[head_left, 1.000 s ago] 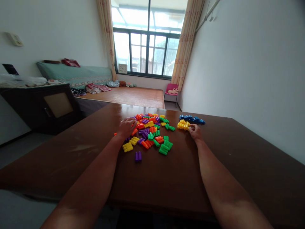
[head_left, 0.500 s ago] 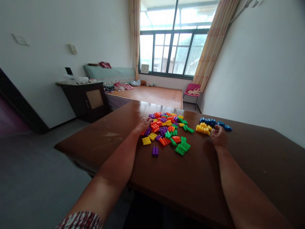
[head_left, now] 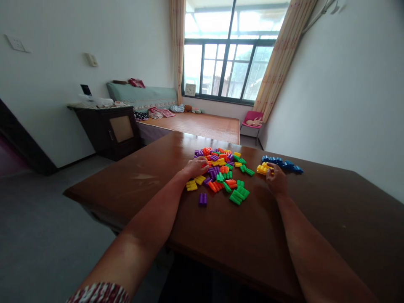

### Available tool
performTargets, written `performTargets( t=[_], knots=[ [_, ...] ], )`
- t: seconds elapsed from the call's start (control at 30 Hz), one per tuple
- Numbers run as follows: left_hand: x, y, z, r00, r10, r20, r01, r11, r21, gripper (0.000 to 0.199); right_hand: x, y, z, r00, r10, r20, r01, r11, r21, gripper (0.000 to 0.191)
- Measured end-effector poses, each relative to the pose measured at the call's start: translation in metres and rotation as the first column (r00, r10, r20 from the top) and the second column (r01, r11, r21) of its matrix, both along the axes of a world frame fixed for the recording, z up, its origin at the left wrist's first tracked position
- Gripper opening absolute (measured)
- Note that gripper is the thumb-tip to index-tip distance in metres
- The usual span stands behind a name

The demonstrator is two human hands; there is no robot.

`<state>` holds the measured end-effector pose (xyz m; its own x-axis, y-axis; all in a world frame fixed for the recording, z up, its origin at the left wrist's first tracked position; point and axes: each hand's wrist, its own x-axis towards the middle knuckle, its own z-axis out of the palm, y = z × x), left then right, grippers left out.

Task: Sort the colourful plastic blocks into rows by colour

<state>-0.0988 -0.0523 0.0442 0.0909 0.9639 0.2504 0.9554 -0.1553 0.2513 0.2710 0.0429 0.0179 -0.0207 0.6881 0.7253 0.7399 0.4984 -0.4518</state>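
Colourful plastic building blocks (head_left: pixel 215 172) with ribbed, tube-like shapes lie in a loose pile on the brown table (head_left: pixel 221 235). My left hand (head_left: pixel 195 167) rests over the pile's left side, fingers stretched out onto orange and purple blocks. Over to the right, my right hand (head_left: pixel 276 179) has its thumb and fingers bent around the edge of a small cluster of yellow blocks (head_left: pixel 262 169), partly covering it. Just behind that cluster runs a row of blue blocks (head_left: pixel 282 163).
A lone purple block (head_left: pixel 203 199) and several green blocks (head_left: pixel 240 195) lie nearer to me. Beyond the table are a bed (head_left: pixel 205 124), a pink chair (head_left: pixel 252 119) and a dark cabinet (head_left: pixel 104 130).
My left hand has moved slightly right and further over the pile. My right hand has shifted left from beside the blue row onto the yellow cluster. The view has turned slightly.
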Motion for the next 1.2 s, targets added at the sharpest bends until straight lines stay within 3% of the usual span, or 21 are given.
performTargets(
  t=[0.13, 0.2, 0.33, 0.4, 0.53, 0.6, 0.8, 1.0, 1.1, 1.2],
  knots=[
    [-0.001, -0.002, 0.006, 0.994, 0.112, -0.014, -0.111, 0.992, 0.055, 0.038, -0.029, -0.01, 0.012, 0.998, 0.065, 0.018, -0.065, 0.998, -0.023, 0.036],
    [-0.001, -0.002, 0.007, 0.987, 0.162, -0.016, -0.16, 0.985, 0.069, 0.038, -0.055, -0.013, 0.018, 0.985, 0.162, 0.058, -0.158, 0.985, -0.073, 0.034],
    [0.002, -0.004, 0.004, 0.982, 0.19, 0.004, -0.19, 0.978, 0.084, 0.038, -0.12, -0.007, 0.027, 0.852, 0.406, 0.331, -0.36, 0.913, -0.194, 0.03],
    [0.001, -0.004, 0.003, 0.981, 0.192, 0.017, -0.193, 0.978, 0.083, 0.037, -0.149, 0.002, 0.029, 0.802, 0.412, 0.434, -0.325, 0.909, -0.261, 0.033],
    [-0.001, -0.003, 0.0, 0.979, 0.201, 0.027, -0.203, 0.976, 0.086, 0.038, -0.191, 0.021, 0.025, 0.794, 0.322, 0.516, -0.109, 0.91, -0.4, 0.035],
    [-0.002, -0.002, -0.001, 0.978, 0.205, 0.032, -0.207, 0.975, 0.077, 0.038, -0.202, 0.027, 0.023, 0.79, 0.328, 0.518, -0.085, 0.895, -0.437, 0.037],
    [-0.004, 0.003, -0.004, 0.976, 0.214, 0.047, -0.217, 0.974, 0.065, 0.038, -0.196, 0.029, 0.027, 0.746, 0.529, 0.405, -0.32, 0.818, -0.479, 0.04],
    [0.0, 0.004, 0.002, 0.976, 0.181, 0.119, -0.195, 0.974, 0.119, 0.037, -0.15, 0.017, 0.036, 0.828, 0.543, 0.14, -0.44, 0.785, -0.436, 0.035],
    [0.013, 0.005, 0.009, 0.958, -0.026, 0.285, -0.045, 0.97, 0.24, 0.035, -0.137, 0.002, 0.036, 0.82, 0.571, 0.046, -0.51, 0.765, -0.393, 0.031],
    [0.025, 0.007, 0.013, 0.866, -0.31, 0.393, 0.203, 0.935, 0.291, 0.031, -0.136, -0.014, 0.03, 0.773, 0.632, -0.057, -0.604, 0.704, -0.373, 0.03]
  ],
)
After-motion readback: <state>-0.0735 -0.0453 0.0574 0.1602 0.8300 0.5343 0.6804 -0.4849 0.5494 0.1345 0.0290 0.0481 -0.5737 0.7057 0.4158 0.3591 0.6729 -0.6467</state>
